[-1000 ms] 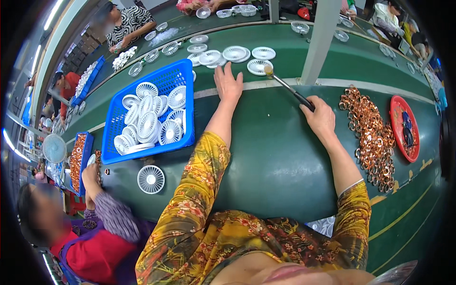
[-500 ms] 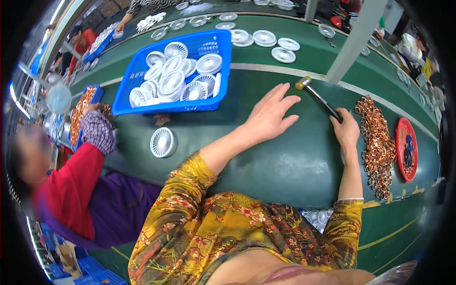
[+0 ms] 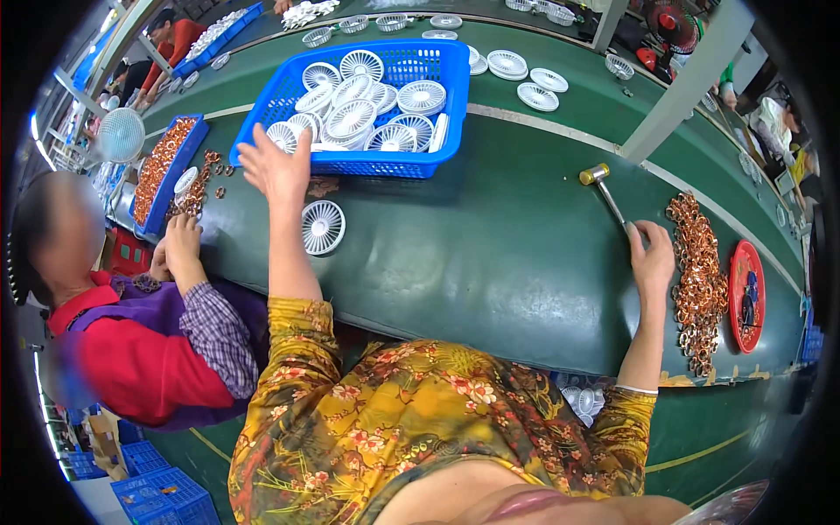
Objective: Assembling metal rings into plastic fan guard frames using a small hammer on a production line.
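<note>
My left hand (image 3: 282, 171), fingers spread and holding nothing, is raised at the near left corner of a blue plastic basket (image 3: 454, 105). The basket holds many round white slotted covers (image 3: 351, 120); from this view I cannot tell whether my fingers touch it. Another white slotted disc (image 3: 324, 227) lies on the green tabletop, just right of my left forearm. Over to the right, my right hand (image 3: 653, 255) is closed around the dark handle end of a small hammer (image 3: 612, 201). Its yellowish cylindrical head points away from me, toward the far side of the table.
A heap of copper-coloured rings (image 3: 696, 280) lies right of my right hand, beside a red round tray (image 3: 747, 339). At left a co-worker (image 3: 149, 341) handles rings by a blue tray (image 3: 198, 140). A grey post (image 3: 687, 83) rises beyond the hammer; more white covers (image 3: 537, 96) lie behind.
My left hand has swung left from mid-table to the basket. My right hand still grips the hammer. The co-worker's hand has come back from the tray toward the table edge.
</note>
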Motion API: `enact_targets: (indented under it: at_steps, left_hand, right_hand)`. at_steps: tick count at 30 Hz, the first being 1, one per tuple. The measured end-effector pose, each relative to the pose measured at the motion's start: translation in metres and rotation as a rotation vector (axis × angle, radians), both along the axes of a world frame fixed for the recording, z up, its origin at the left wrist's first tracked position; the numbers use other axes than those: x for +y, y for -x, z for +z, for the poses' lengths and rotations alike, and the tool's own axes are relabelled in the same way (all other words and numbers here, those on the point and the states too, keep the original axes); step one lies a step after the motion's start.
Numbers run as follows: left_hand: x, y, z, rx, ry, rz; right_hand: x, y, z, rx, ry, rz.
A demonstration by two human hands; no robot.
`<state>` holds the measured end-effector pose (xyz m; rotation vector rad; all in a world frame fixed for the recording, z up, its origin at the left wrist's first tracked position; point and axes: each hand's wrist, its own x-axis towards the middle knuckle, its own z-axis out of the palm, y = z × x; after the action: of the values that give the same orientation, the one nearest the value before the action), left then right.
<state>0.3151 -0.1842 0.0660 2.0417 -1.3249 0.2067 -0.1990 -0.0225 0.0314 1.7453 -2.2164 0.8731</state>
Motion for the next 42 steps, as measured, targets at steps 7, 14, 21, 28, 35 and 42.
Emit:
enact_targets:
  at_steps: [7, 14, 21, 28, 35, 42]
  left_hand:
    - [0.053, -0.008, -0.031, 0.078, 0.261, -0.231]
    - [0.118, 0.008, -0.063, 0.022, -0.250, -0.311]
    - [0.141, -0.028, -0.064, -0.044, -0.335, -0.249]
    - [0.122, -0.022, -0.048, 0.094, -0.096, -0.203]
    - [-0.025, 0.007, -0.018, 0.800, 0.281, -0.267]
    - [-0.100, 0.047, -0.049, 1.135, 0.581, -0.359]
  right_hand:
    - [-0.094, -0.127, 0.039, -0.903, -0.480, 0.502]
    - [-0.204, -0.221, 0.044, -1.312, -0.825, 0.457]
    - [-0.212, -0.229, 0.025, -1.508, -0.619, 0.537]
    - [-0.173, -0.192, 0.021, -1.469, -0.162, 0.514]
    - [-0.194, -0.150, -0.006, -1.174, 0.283, 0.629]
    - [-0.194, -0.145, -0.024, -0.973, 0.374, 0.609]
